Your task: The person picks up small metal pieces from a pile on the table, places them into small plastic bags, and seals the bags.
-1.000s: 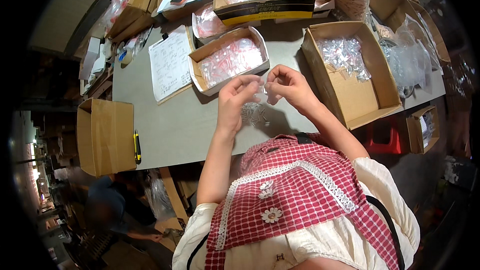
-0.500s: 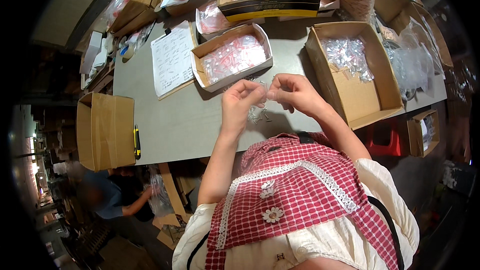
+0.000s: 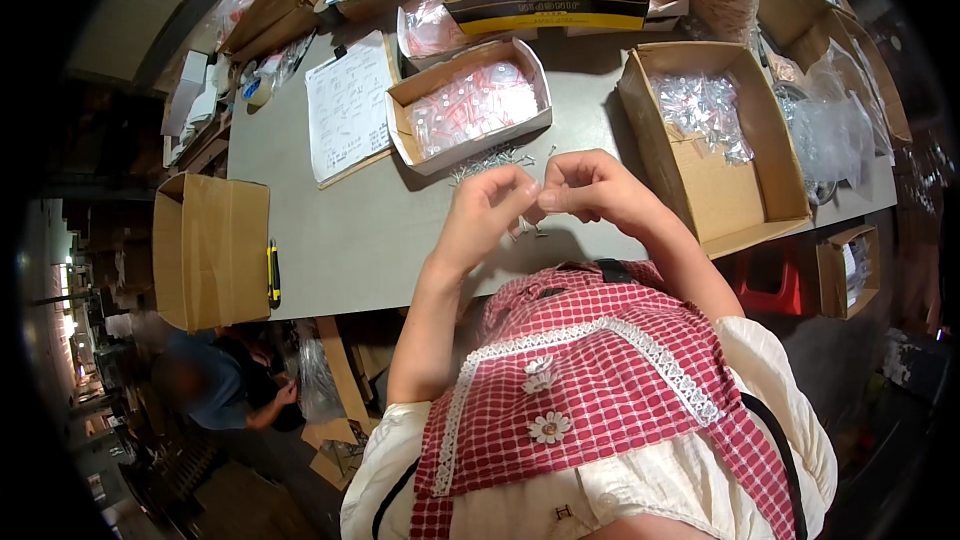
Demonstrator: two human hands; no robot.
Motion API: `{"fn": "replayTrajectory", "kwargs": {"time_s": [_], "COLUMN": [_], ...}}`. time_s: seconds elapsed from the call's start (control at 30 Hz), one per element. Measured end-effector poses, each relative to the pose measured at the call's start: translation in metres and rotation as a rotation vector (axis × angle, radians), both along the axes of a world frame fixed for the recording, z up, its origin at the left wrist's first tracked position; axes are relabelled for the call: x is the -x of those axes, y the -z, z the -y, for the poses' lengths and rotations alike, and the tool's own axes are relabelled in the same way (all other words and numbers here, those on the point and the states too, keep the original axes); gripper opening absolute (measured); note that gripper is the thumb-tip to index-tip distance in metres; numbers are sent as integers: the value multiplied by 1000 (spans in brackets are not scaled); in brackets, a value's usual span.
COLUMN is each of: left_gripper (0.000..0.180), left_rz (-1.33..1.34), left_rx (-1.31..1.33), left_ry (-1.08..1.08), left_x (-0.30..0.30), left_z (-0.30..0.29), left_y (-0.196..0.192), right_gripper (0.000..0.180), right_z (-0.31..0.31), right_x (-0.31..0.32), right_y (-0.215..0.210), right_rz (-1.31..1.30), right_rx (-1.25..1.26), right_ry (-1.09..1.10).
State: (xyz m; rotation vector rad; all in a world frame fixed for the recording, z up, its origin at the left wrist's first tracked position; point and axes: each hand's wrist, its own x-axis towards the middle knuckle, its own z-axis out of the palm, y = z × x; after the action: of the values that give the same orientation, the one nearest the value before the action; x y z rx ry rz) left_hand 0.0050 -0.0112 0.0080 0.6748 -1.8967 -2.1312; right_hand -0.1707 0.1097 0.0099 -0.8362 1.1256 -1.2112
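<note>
My left hand (image 3: 487, 208) and my right hand (image 3: 590, 187) are raised together above the grey table (image 3: 380, 230), fingertips pinched on a small clear plastic bag (image 3: 534, 210) between them. Small metal screws (image 3: 490, 158) lie scattered on the table just beyond my hands. Behind them stands a low cardboard tray (image 3: 470, 105) full of small clear bags with red strips. To my right an open cardboard box (image 3: 715, 140) holds a pile of clear packets.
A sheet of paper on a clipboard (image 3: 347, 105) lies left of the tray. A cardboard box (image 3: 210, 250) and a yellow cutter (image 3: 273, 275) sit at the table's left end. More boxes and bags crowd the far edge. Another person (image 3: 225, 390) crouches at lower left.
My hands have stayed together on the small bag and shifted slightly. The person at lower left has moved a little.
</note>
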Motion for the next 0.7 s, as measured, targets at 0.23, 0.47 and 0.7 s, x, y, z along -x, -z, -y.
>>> {"fn": "replayTrajectory", "kwargs": {"time_s": [0.23,0.47,0.7], "left_gripper": [10,25,29], "left_rz": [-32,21,-82], "left_rx": [198,961,1074], "left_ry": [-155,-345,-330], "left_x": [0,-1,-6], "left_z": [-25,-31,-22], "left_y": [13,0,19], "right_gripper": [16,19,25], "right_z": [0,6,10], "right_x": [-7,-22,-16], "right_y": [6,5,19], "right_rz": [-621,-957,-386], "right_rx": [202,292,47], "right_ry": [184,427,257]}}
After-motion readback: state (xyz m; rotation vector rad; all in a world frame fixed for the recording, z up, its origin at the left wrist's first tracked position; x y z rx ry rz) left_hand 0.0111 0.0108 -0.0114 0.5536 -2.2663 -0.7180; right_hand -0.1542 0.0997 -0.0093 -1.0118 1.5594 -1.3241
